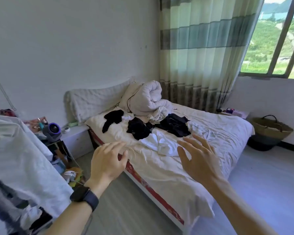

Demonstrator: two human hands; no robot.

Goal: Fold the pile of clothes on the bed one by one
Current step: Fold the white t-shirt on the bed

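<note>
Loose clothes lie across the middle of the bed: a black garment near the pillow end, a black heap, a dark heap, a crumpled white garment and a white patterned piece. My left hand, with a dark watch on the wrist, hovers with fingers spread over the bed's near edge, holding nothing. My right hand is held out with fingers spread just in front of the white garment, holding nothing.
A rolled white duvet is bunched at the head of the bed. A nightstand with a purple fan stands left of the bed. A woven basket sits on the floor by the right wall. White cloth covers furniture at left.
</note>
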